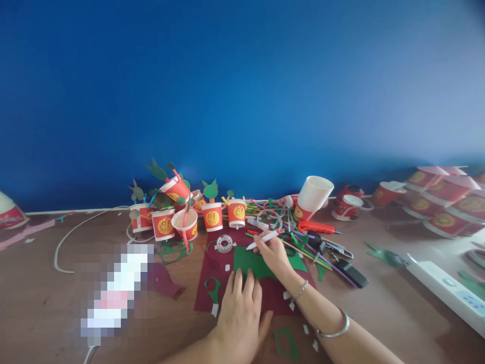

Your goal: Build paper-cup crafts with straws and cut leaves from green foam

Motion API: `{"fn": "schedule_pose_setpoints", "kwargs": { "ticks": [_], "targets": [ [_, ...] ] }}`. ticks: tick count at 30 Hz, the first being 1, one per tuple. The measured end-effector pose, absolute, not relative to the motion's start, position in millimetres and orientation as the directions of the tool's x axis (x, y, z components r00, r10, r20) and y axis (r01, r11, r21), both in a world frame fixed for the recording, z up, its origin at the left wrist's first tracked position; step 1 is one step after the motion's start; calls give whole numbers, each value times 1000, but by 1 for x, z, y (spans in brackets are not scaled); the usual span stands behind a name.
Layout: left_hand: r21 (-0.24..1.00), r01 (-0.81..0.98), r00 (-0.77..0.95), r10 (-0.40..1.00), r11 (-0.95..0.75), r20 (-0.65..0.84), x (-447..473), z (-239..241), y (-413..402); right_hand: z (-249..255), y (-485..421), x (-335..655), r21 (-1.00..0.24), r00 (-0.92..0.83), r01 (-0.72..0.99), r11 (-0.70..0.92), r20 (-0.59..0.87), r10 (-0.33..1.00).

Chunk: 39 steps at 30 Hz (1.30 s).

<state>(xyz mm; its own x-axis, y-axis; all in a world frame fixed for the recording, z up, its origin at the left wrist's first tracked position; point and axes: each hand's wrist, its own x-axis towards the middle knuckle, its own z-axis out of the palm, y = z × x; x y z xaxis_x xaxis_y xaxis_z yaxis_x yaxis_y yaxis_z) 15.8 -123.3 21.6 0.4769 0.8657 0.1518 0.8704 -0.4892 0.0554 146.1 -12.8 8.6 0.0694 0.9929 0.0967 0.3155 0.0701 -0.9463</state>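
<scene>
My right hand grips a white marker with a red end pointing up and right. The marker's other end is over a green sheet of paper; whether it touches cannot be made out. My left hand lies flat, fingers stretched, its fingertips on the green sheet's near edge. Beneath both is a dark red sheet. On it are a roll of tape, a cut green paper piece and small white scraps.
Red paper cups with green cut-outs stand at the back left. Behind my right hand are a stack of cups, an orange cutter, sticks and a black key fob. A power strip lies right; more cups stand behind it.
</scene>
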Motion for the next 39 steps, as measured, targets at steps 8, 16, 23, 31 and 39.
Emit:
{"fn": "schedule_pose_setpoints", "kwargs": {
  "ticks": [8,16,23,31,39],
  "targets": [
    [64,868,481,865,-493,143,15,24,-124,11,-13,146,-934,41,352,69,89,995],
    [57,869,478,864,-491,155,16,19,-124,11,-13,145,-946,84,311,89,120,989],
    [86,865,477,864,-494,163,15,19,-124,15,-16,146,-920,70,381,89,125,990],
    [91,873,456,868,-479,196,16,16,-124,12,-14,146,-926,102,365,97,143,984],
    [81,870,467,867,-486,175,16,21,-124,15,-16,146,-922,97,376,93,139,986]
  ]
}}
